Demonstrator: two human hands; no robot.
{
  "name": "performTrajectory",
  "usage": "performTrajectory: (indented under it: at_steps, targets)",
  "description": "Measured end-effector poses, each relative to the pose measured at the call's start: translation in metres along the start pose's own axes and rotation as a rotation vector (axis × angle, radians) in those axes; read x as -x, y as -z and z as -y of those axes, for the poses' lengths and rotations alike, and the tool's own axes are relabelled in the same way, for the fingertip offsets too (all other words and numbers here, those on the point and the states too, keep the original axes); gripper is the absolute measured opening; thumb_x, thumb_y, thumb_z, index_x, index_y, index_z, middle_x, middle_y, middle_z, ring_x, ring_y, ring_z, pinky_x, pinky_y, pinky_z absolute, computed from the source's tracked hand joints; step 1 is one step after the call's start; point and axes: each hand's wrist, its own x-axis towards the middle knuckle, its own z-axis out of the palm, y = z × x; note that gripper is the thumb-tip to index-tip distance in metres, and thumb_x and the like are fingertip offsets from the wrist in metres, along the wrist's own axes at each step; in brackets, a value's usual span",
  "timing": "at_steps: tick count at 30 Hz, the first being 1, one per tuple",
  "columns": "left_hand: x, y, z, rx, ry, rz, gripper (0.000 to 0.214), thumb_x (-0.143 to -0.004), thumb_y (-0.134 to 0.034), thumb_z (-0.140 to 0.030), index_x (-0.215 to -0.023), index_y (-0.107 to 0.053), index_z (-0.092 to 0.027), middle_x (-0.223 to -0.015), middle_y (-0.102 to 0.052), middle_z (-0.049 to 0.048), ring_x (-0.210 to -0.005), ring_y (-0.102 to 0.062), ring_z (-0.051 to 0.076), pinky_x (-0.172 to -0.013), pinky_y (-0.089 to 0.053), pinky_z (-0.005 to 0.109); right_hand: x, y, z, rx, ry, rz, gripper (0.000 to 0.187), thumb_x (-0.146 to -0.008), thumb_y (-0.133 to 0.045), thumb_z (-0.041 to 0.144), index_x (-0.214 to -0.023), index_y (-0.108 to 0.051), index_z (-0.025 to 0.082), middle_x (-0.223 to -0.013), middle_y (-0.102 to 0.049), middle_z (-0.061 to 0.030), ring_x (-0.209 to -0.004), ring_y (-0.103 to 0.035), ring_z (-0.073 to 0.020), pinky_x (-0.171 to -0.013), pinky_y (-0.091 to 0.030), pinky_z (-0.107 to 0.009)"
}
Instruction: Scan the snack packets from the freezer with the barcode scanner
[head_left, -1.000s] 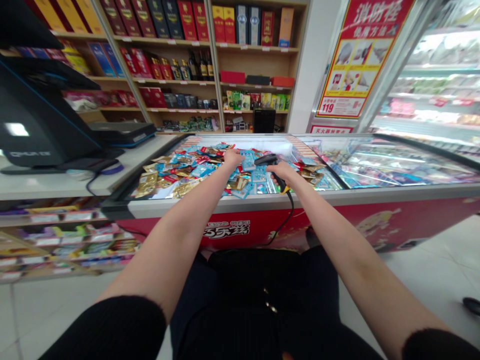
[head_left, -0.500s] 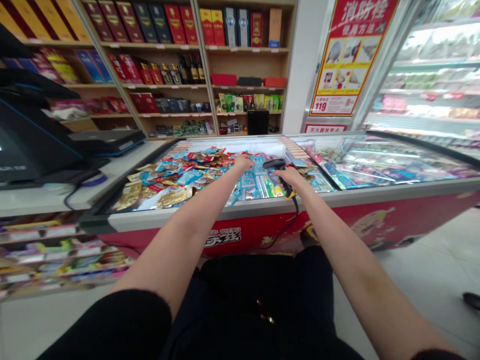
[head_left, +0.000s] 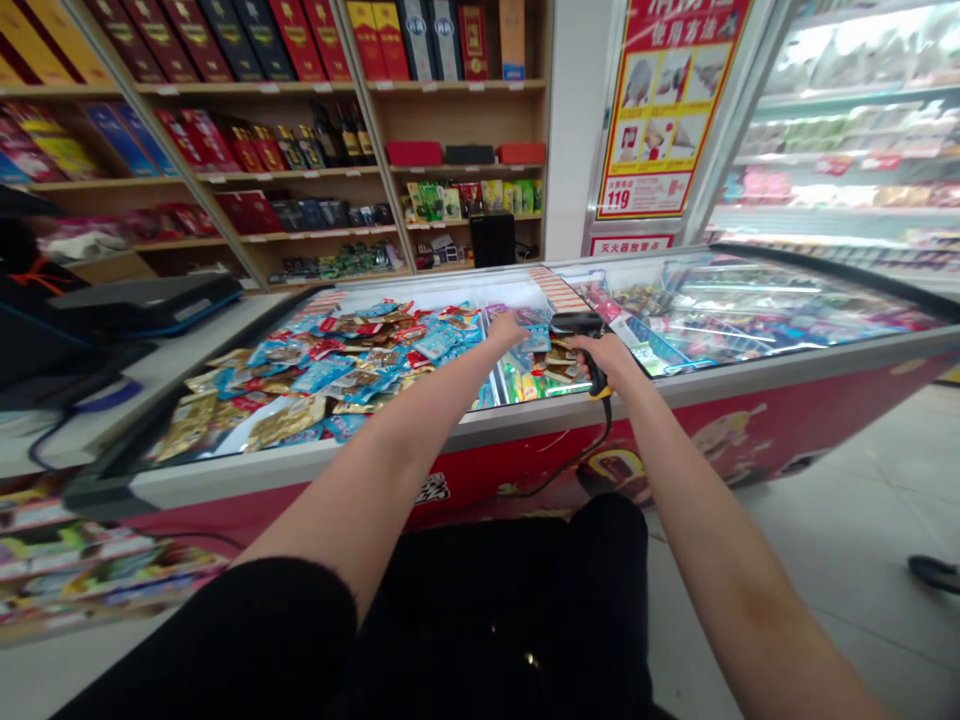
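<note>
A red chest freezer (head_left: 750, 420) stands in front of me, its left half uncovered and filled with several blue, gold and red packets (head_left: 337, 365). My right hand (head_left: 609, 358) is closed round a black handheld barcode scanner (head_left: 579, 328) with a yellow-tipped grip, held over the freezer's front rim; its black cable hangs down the freezer front. My left hand (head_left: 508, 328) reaches into the freezer, fingers curled on a blue packet (head_left: 534, 338) just left of the scanner's head.
A glass lid (head_left: 750, 305) covers the freezer's right half. A white counter (head_left: 150, 375) with black checkout equipment (head_left: 142, 300) is at left. Wooden shelves (head_left: 450, 120) of boxes and bottles stand behind, a lit refrigerated case (head_left: 840, 150) at right. Tiled floor lies at right.
The view has swung to the left, so freezer and hands sit further right in frame. Both hands have moved right along the freezer, over the divider area, left hand now on a blue packet.
</note>
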Motion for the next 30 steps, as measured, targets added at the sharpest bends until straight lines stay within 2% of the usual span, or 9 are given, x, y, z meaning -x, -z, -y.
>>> performTrajectory:
  at_steps: [2, 7, 11, 15, 21, 26, 30]
  targets:
    - [0.000, -0.003, -0.001, -0.087, -0.002, 0.066, 0.051, -0.080, -0.082, -0.028, -0.129, -0.073, -0.016, -0.139, -0.072, 0.0154, -0.133, -0.065, 0.031, -0.108, -0.052, 0.033, 0.001, 0.000, 0.000, -0.003, -0.008, 0.005, 0.026, -0.085, -0.072, 0.015, -0.068, -0.053, 0.018, -0.046, -0.052, 0.0034, -0.034, -0.043, -0.0085, -0.034, -0.036, -0.021]
    - [0.001, -0.009, -0.008, -0.165, -0.048, 0.161, 0.041, -0.085, -0.078, -0.030, -0.124, -0.077, -0.015, -0.136, -0.074, 0.0138, -0.130, -0.067, 0.030, -0.108, -0.051, 0.030, 0.000, -0.006, 0.000, -0.011, -0.013, 0.015, 0.025, -0.089, -0.068, 0.015, -0.068, -0.054, 0.018, -0.046, -0.051, 0.0033, -0.035, -0.045, -0.0090, -0.034, -0.036, -0.021]
    - [0.005, -0.013, -0.012, -0.115, -0.093, 0.138, 0.044, -0.086, -0.078, -0.032, -0.127, -0.076, -0.018, -0.138, -0.073, 0.0101, -0.127, -0.068, 0.029, -0.106, -0.051, 0.028, -0.005, -0.010, -0.005, -0.006, -0.008, 0.039, 0.022, -0.088, -0.069, 0.014, -0.071, -0.057, 0.017, -0.047, -0.053, 0.0024, -0.036, -0.046, -0.0096, -0.035, -0.037, -0.021]
    - [0.011, -0.009, -0.006, -0.127, -0.112, 0.090, 0.039, -0.090, -0.073, -0.031, -0.128, -0.076, -0.022, -0.139, -0.073, 0.0065, -0.131, -0.066, 0.026, -0.109, -0.050, 0.027, -0.006, -0.015, -0.007, 0.005, -0.028, 0.045, 0.024, -0.087, -0.072, 0.014, -0.070, -0.055, 0.018, -0.046, -0.053, 0.0028, -0.035, -0.046, -0.0095, -0.035, -0.037, -0.021]
    - [0.021, 0.017, 0.026, -0.165, -0.101, 0.026, 0.039, -0.089, -0.071, -0.023, -0.127, -0.077, -0.021, -0.137, -0.074, 0.0093, -0.134, -0.065, 0.029, -0.112, -0.051, 0.033, 0.003, -0.038, -0.004, 0.043, -0.023, 0.077, 0.024, -0.088, -0.073, 0.016, -0.070, -0.056, 0.017, -0.046, -0.052, 0.0024, -0.036, -0.045, -0.0096, -0.035, -0.037, -0.021]
    - [0.031, 0.046, 0.063, -0.178, -0.033, -0.008, 0.048, -0.088, -0.071, -0.022, -0.135, -0.071, -0.014, -0.142, -0.070, 0.0169, -0.134, -0.065, 0.032, -0.112, -0.051, 0.036, 0.015, -0.068, -0.001, 0.103, -0.034, 0.118, 0.027, -0.091, -0.070, 0.015, -0.069, -0.054, 0.018, -0.046, -0.051, 0.0017, -0.037, -0.044, -0.0107, -0.035, -0.037, -0.022]
    - [0.040, 0.068, 0.089, -0.223, -0.004, -0.033, 0.052, -0.084, -0.074, -0.021, -0.135, -0.070, -0.014, -0.139, -0.071, 0.0182, -0.134, -0.065, 0.034, -0.112, -0.051, 0.037, 0.023, -0.093, -0.001, 0.146, -0.036, 0.165, 0.029, -0.091, -0.070, 0.016, -0.070, -0.051, 0.020, -0.047, -0.050, 0.0028, -0.037, -0.043, -0.0105, -0.036, -0.036, -0.022]
